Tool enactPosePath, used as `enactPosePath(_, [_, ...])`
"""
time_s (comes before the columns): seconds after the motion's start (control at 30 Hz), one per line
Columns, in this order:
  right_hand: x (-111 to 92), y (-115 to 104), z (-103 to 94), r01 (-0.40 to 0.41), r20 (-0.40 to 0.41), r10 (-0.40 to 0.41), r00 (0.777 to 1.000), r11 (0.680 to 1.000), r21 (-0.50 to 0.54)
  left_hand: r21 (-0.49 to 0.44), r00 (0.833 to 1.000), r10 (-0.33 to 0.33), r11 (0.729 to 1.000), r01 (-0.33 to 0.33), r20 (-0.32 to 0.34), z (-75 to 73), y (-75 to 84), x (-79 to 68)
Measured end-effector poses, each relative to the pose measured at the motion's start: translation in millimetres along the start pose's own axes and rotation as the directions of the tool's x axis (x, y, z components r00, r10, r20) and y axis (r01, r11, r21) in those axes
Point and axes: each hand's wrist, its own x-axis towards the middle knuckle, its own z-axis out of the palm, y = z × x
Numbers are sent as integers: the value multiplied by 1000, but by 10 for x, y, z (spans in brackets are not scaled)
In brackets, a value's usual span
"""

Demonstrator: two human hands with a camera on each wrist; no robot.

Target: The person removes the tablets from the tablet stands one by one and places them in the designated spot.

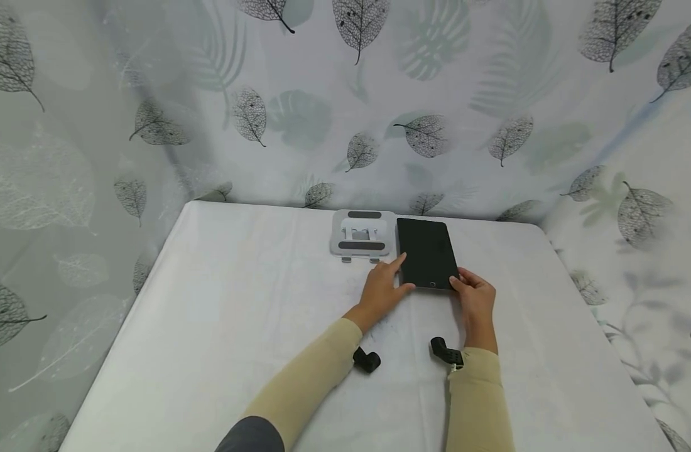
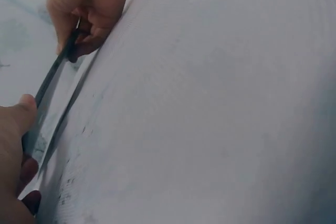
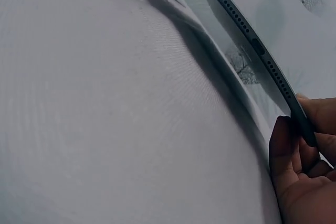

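A black tablet (image 1: 427, 254) with a round home button at its near edge is held between both hands at the far side of the table. My left hand (image 1: 379, 290) pinches its near left corner, thumb on top and fingers beneath, as the left wrist view also shows. At the near right corner, my right hand (image 1: 477, 301) grips it with the thumb over the screen. The tablet's near edge (image 3: 254, 48), with port and speaker holes, is raised off the cloth in the right wrist view. Whether its far edge touches the table cannot be seen.
Just left of the tablet lies a grey folding stand (image 1: 337, 242) with dark pads, flat near the table's back edge. White cloth covers the table (image 1: 238, 301). Leaf-patterned curtains (image 1: 300, 119) hang behind it and on both sides.
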Motion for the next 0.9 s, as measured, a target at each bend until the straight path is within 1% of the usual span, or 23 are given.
enactPosePath(0.07, [-5,11,10,6,-3,-6,1000,997,-76,9,1000,-18,1000,18,10,13,-8,-4])
enactPosePath(0.17, [-18,15,27,33,-17,-38,999,976,-213,17,999,-40,999,39,29,28,-15,-1])
enactPosePath(0.27, [-23,25,41,71,-29,-86,996,938,-338,21,998,-54,998,53,35,35,-17,6])
enactPosePath(0.37, [-31,68,37,112,-45,-143,989,903,-414,46,997,-67,997,65,38,43,-19,-1])
enactPosePath(0.43, [-38,111,39,150,-53,-194,980,879,-453,75,996,-81,994,78,33,44,-15,-6])
enactPosePath(0.5, [-50,153,56,202,-58,-258,964,859,-470,113,996,-88,990,85,24,42,-11,-10])
enactPosePath(0.6, [-64,232,82,291,-75,-373,925,821,-492,159,997,-78,984,78,-3,62,5,-15])
enactPosePath(0.7, [-93,288,96,345,-94,-455,885,780,-521,179,999,-50,982,53,-19,101,11,-22])
enactPosePath(0.73, [-113,298,103,355,-93,-469,878,769,-532,183,999,-41,982,45,-22,113,8,-27])
enactPosePath(0.8, [-141,312,123,366,-86,-485,870,753,-547,189,999,-37,981,41,-25,127,-7,-31])
enactPosePath(0.9, [-162,326,170,379,-81,-502,861,739,-557,197,999,-38,979,41,-21,106,-29,-32])
